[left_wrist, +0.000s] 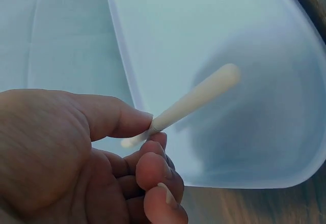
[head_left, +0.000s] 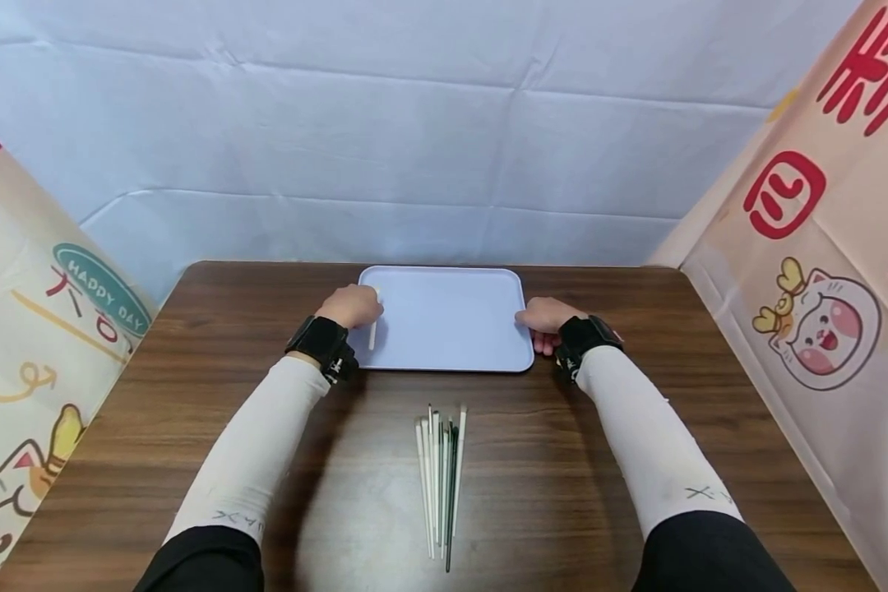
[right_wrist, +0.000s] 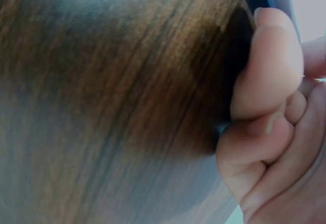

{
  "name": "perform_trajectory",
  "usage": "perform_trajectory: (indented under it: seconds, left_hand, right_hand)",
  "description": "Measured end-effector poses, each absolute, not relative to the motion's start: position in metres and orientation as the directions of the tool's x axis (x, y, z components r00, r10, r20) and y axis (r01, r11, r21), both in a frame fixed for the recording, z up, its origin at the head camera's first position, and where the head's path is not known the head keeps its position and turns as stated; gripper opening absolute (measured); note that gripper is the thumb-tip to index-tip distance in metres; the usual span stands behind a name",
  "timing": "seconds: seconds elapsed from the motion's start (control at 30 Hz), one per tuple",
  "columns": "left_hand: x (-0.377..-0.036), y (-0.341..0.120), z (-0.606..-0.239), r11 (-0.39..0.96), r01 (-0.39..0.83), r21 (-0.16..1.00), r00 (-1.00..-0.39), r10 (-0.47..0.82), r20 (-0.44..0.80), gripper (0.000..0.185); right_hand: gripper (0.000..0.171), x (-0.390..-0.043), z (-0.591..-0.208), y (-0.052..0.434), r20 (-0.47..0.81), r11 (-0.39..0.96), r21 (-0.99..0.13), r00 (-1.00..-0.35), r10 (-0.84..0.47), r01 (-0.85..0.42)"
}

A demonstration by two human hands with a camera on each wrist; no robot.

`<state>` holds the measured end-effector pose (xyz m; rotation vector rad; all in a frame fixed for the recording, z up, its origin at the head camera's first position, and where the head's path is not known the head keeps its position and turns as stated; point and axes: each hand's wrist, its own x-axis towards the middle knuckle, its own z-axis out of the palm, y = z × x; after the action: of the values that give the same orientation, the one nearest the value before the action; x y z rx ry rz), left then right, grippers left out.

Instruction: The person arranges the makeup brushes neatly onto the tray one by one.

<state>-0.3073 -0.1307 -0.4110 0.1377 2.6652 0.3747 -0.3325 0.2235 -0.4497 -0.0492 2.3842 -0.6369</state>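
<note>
My left hand (head_left: 351, 307) is over the left end of a pale, rounded-corner tray (head_left: 451, 321). Thumb and fingertips of that hand pinch a short white stick (left_wrist: 198, 98) with a thick rounded end; a narrow band shows at the pinch, and a pale tip pokes out behind the thumb. The stick (head_left: 372, 335) slants over the tray's surface and casts a shadow there. At the tray's right edge, my right hand (head_left: 549, 319) grips the rim. Its fingers (right_wrist: 272, 66) are curled beside the tray's side, low over the wood; the thumb is mostly hidden in the right wrist view.
Nearer me on the brown wooden table (head_left: 229, 395) lies a loose bundle of thin sticks (head_left: 441, 477), mostly white with a few dark green. A pale cloth (head_left: 414, 148) hangs behind the table. Printed sheets (head_left: 807, 329) flank both sides.
</note>
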Motion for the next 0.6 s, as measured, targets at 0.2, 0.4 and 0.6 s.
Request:
perform_trajectory:
  seconds: [0.2,0.4,0.6]
  left_hand:
    - [-0.313,-0.134,-0.411,0.956,0.043,0.29,-0.896,0.166,-0.411,0.034]
    - [-0.318,-0.137,-0.415,0.96,0.005,0.281,-0.906,0.123,-0.405,0.03]
    - [-0.322,-0.138,-0.419,0.96,-0.017,0.28,-0.91,0.101,-0.402,0.029]
  right_hand:
    - [0.043,-0.331,-0.449,0.223,-0.596,0.88,-0.457,-0.779,-0.197,0.128]
    - [0.044,-0.33,-0.448,0.222,-0.6,0.878,-0.46,-0.775,-0.199,0.131]
    - [0.045,-0.333,-0.45,0.223,-0.598,0.882,-0.452,-0.778,-0.191,0.13]
